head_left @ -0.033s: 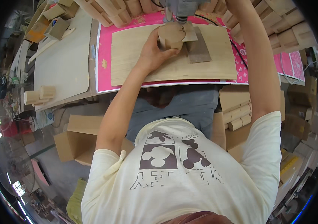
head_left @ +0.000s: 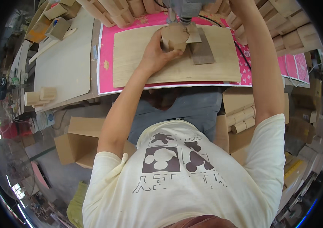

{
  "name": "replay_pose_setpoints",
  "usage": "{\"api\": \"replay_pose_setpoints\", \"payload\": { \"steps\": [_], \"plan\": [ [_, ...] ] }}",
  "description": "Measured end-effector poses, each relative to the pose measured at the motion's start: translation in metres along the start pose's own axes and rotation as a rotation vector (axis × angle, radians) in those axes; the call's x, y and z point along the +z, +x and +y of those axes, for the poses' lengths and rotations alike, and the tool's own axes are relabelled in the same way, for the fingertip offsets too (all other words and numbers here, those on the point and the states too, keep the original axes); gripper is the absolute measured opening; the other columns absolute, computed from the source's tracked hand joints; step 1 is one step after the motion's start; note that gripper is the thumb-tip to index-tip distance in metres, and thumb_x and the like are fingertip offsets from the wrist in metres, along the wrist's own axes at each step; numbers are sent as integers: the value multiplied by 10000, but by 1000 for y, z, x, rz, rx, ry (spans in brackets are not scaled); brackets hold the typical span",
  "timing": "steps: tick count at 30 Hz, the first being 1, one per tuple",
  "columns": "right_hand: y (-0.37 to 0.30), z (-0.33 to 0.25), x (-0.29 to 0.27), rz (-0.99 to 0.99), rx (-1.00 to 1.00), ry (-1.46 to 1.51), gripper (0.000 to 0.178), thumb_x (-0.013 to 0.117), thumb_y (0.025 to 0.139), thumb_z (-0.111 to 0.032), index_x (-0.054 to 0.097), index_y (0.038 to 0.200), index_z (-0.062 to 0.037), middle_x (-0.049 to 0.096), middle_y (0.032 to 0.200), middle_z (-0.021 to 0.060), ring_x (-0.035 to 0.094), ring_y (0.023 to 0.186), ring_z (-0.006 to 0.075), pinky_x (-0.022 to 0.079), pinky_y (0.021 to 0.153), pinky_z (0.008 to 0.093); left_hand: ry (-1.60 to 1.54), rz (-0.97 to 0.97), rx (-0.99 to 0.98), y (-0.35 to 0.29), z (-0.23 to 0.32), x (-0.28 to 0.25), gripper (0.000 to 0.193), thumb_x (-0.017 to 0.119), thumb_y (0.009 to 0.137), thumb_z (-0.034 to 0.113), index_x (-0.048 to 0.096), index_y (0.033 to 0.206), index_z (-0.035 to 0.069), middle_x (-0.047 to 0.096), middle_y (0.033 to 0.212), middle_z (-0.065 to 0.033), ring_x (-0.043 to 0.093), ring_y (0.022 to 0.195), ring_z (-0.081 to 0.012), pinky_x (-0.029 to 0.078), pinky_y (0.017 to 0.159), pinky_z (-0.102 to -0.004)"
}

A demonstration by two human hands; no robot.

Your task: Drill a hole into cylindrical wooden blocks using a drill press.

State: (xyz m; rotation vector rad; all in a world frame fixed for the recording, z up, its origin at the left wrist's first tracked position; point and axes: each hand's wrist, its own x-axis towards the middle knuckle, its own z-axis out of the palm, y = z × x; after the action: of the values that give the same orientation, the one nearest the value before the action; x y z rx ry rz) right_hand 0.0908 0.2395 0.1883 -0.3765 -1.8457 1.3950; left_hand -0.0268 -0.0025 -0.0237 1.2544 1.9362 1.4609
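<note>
My left hand (head_left: 157,55) is closed around the left and near sides of a round wooden block (head_left: 174,33), thumb along its near side. The block stands beneath the grey head of a drill press (head_left: 188,8); I cannot tell whether the bit touches it. Against its right side sits a small square wooden piece (head_left: 195,35), partly over a flat grey-brown plate (head_left: 203,55). All of this rests on a wide pale board (head_left: 131,60). My right arm reaches up beside the machine, and my right hand (head_left: 241,4) is cut off by the top edge, its fingers hidden.
Pink patterned sheeting (head_left: 106,76) covers the table under the board. Stacked wooden cylinders (head_left: 294,34) line the back right, with more at the back left. A black cable (head_left: 243,57) runs along the board's right side. Open cardboard boxes (head_left: 81,138) stand below the table edge.
</note>
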Motion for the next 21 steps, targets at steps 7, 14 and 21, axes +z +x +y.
{"api": "replay_pose_setpoints", "payload": {
  "steps": [7, 14, 21],
  "plan": [
    [-61, 89, -30, 189, -83, 74, 434, 586, 1185, -437, 782, 1323, -75, 777, 1193, 32, 697, 1068, 138, 534, 924, 323, 144, 238, -77, -34, 16, 6, 947, 1048, 815, 267, 531, 1556, -19, 672, 1413, -197, 668, 1321, -342, 543, 1150, -454],
    [-162, 177, -51, 181, 367, -230, 428, 658, 1170, -337, 737, 1405, 12, 758, 1255, 83, 726, 1090, 184, 573, 967, 352, -61, 147, -316, -109, 37, -12, 857, 1007, 871, 221, 504, 1521, -23, 648, 1415, -170, 665, 1247, -285, 547, 1075, -411],
    [-185, 190, -33, 203, 157, -473, 353, 693, 1137, -254, 756, 1359, 14, 767, 1279, 161, 745, 1107, 244, 580, 1013, 373, 188, 71, 54, -57, 26, -20, 1060, 1016, 846, 190, 406, 1695, 12, 621, 1565, -205, 638, 1391, -319, 534, 1167, -433]
  ]
}}
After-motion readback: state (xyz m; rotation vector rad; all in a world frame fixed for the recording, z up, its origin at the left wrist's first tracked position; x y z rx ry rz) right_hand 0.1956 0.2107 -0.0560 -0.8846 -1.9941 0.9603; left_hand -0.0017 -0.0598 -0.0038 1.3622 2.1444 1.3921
